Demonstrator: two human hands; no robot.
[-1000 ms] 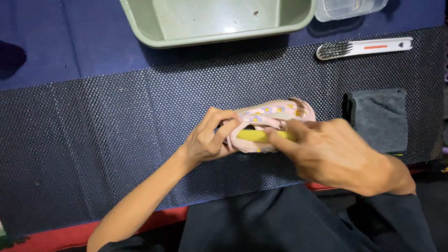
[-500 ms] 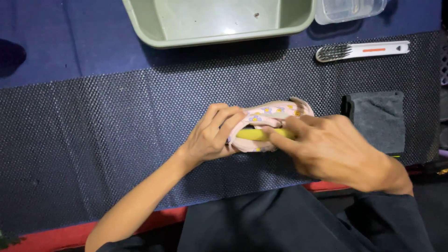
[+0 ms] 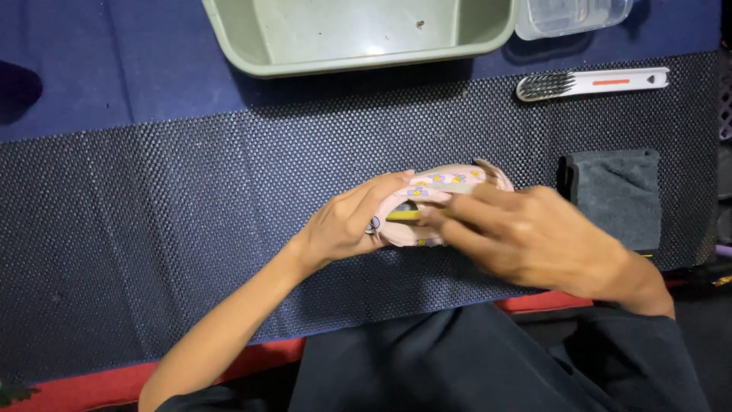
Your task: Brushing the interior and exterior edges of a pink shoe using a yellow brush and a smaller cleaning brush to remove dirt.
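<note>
Both the left hand (image 3: 347,221) and the right hand (image 3: 526,236) are clamped on a small pink patterned fabric shoe (image 3: 438,187) (yellow inside) over the black textured rubber mat (image 3: 152,229).

A table under a dark blue cloth (image 3: 114,84) carries a black textured mat (image 3: 152,229). On the cloth sit a pale green basin (image 3: 229,38) and a clear container (image 3: 572,15) — on the mat, a white brush (image 3: 602,82), a folded grey cloth (image 3: 618,194) and a small pink shoe (image 3: 446,183).
</note>
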